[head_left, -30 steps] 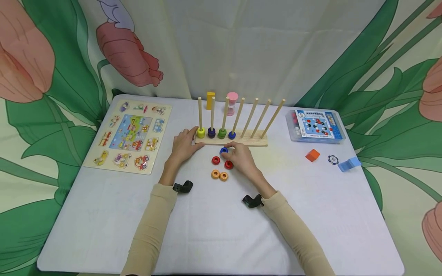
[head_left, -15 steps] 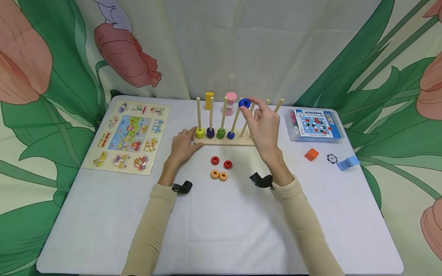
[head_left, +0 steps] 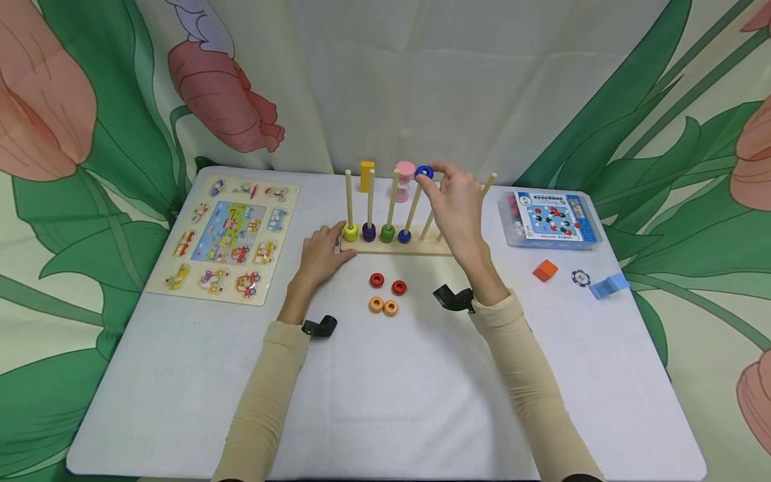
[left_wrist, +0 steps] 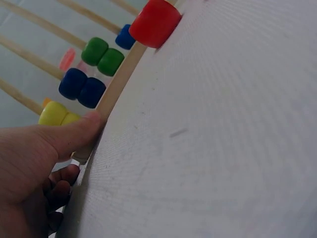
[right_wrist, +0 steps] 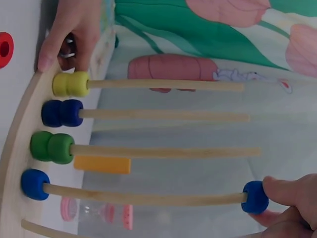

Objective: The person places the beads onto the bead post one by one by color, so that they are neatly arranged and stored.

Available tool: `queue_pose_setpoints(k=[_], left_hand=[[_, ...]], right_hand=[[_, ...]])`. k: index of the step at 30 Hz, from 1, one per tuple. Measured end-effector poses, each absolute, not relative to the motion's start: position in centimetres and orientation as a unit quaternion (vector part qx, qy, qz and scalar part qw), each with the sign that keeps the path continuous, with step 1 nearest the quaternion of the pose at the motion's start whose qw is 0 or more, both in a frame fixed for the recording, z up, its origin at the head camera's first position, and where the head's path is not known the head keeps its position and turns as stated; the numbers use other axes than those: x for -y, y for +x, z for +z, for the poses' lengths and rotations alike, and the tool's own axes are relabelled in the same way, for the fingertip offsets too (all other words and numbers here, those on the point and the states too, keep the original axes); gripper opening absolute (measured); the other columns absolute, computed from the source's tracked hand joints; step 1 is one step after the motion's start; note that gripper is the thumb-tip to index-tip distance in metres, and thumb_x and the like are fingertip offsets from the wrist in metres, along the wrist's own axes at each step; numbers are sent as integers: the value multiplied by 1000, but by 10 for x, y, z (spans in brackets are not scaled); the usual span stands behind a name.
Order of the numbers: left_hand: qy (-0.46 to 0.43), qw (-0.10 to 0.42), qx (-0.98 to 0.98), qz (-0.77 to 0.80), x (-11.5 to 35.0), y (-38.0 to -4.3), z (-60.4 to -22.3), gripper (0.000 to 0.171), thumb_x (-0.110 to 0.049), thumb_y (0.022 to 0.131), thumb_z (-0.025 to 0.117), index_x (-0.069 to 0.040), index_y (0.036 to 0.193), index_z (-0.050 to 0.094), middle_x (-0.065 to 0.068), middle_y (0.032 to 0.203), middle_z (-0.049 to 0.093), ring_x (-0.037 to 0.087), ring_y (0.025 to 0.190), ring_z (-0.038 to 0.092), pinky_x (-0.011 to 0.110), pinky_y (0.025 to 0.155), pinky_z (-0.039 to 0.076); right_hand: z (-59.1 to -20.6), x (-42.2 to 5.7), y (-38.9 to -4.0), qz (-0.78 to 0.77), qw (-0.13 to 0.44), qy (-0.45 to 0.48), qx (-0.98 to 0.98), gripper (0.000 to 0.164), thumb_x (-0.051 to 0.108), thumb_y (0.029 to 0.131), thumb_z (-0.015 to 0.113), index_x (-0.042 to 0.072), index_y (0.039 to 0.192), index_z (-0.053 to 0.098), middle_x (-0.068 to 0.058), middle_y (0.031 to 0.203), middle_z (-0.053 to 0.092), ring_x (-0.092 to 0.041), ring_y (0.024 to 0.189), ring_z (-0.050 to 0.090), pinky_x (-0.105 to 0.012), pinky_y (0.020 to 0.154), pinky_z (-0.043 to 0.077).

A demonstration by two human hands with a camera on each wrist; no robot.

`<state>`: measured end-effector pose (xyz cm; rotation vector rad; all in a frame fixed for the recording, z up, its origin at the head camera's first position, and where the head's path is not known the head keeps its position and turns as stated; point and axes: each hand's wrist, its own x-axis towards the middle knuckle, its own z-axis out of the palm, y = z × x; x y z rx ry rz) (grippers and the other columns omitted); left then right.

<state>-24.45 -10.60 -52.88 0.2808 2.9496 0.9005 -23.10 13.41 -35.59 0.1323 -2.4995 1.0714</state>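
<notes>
My right hand (head_left: 456,204) pinches a blue bead (right_wrist: 255,197) between thumb and finger at the tip of the fourth peg (right_wrist: 143,195). Another blue bead (head_left: 405,236) sits at the foot of that peg. My left hand (head_left: 320,256) grips the left end of the wooden peg stand (head_left: 385,247), its thumb along the front edge. In the right wrist view, pairs of yellow beads (right_wrist: 71,84), dark blue beads (right_wrist: 62,113) and green beads (right_wrist: 52,147) sit at the bottom of the first three pegs. The right hand partly hides the pegs farther right.
Two red beads (head_left: 377,280) and two orange beads (head_left: 376,304) lie before the stand. Behind it are a yellow block (head_left: 367,175) and a pink hourglass (head_left: 405,171). A puzzle board (head_left: 207,284) lies left; a plastic box (head_left: 551,221), orange block (head_left: 545,270), chip (head_left: 581,278) and blue block (head_left: 610,286) lie right.
My right hand has lifted the blue bead from the table up to the fourth peg's tip, shifting slightly left in the last half second. My left hand has stayed on the stand.
</notes>
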Motion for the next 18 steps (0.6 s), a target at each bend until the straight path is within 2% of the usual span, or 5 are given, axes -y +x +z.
queue_pose_setpoints(k=[7, 9, 11, 16, 18], left_hand=[[90, 27, -952, 290, 105, -245, -527, 74, -45, 87, 65, -12, 147, 36, 5, 93, 48, 22, 83, 41, 38, 76, 31], [90, 28, -952, 290, 106, -245, -528, 75, -45, 87, 65, -12, 147, 36, 5, 94, 48, 23, 84, 42, 38, 76, 31], [90, 29, -953, 289, 106, -244, -529, 75, -45, 87, 65, -12, 147, 36, 6, 94, 49, 23, 84, 42, 38, 76, 31], [88, 30, -954, 287, 107, -243, -530, 75, -45, 87, 65, -12, 147, 35, 6, 95, 49, 23, 85, 42, 39, 77, 32], [87, 28, -953, 288, 106, -244, -530, 74, -45, 87, 65, -12, 147, 35, 5, 95, 49, 23, 85, 42, 39, 77, 32]], right_hand=[[-373, -137, -220, 440, 244, 63, 862, 37, 33, 88, 68, 8, 116, 67, -6, 49, 35, -13, 41, 29, -29, 41, 20], [-384, -138, -211, 472, 224, 68, 850, 34, 31, 87, 69, 9, 113, 67, -5, 48, 34, -10, 40, 27, -27, 39, 19], [-399, -138, -201, 498, 164, 69, 849, 31, 31, 87, 70, 10, 110, 68, -3, 46, 33, -9, 39, 26, -27, 37, 18], [-451, -142, -185, 499, -78, 65, 861, 28, 28, 85, 72, 14, 108, 68, 3, 46, 33, -10, 41, 25, -26, 40, 21], [-470, -145, -180, 480, -141, 65, 864, 27, 26, 84, 73, 16, 109, 68, 4, 47, 32, -10, 42, 25, -26, 42, 23]])
